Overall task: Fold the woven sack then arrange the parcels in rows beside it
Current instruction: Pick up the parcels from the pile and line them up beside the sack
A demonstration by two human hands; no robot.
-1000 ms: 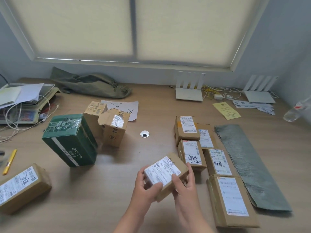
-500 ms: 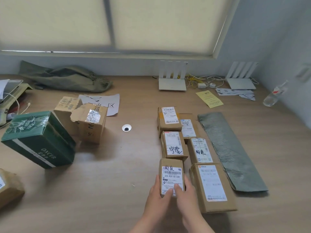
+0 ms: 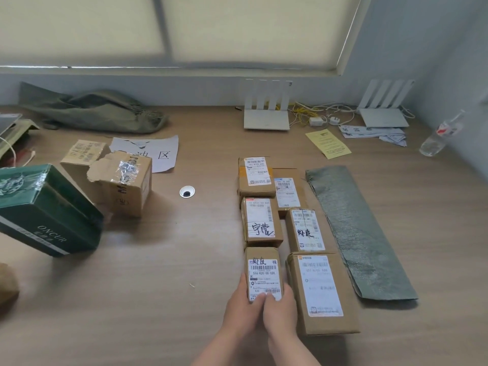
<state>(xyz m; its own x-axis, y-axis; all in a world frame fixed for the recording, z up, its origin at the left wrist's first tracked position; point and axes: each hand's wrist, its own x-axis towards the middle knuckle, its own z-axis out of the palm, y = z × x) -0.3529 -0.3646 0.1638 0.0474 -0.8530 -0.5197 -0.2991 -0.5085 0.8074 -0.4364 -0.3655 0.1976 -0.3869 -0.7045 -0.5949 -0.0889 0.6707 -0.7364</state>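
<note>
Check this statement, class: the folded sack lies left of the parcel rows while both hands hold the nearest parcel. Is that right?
No. The head view shows the folded sack lying right of the parcel rows, not left. The left hand and right hand do hold the nearest parcel.

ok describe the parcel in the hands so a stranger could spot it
Start at the folded sack on the right of the table. Two rows of brown parcels lie left of it; in the left row, take the nearest parcel. Only it is held by the left hand and right hand.
</note>
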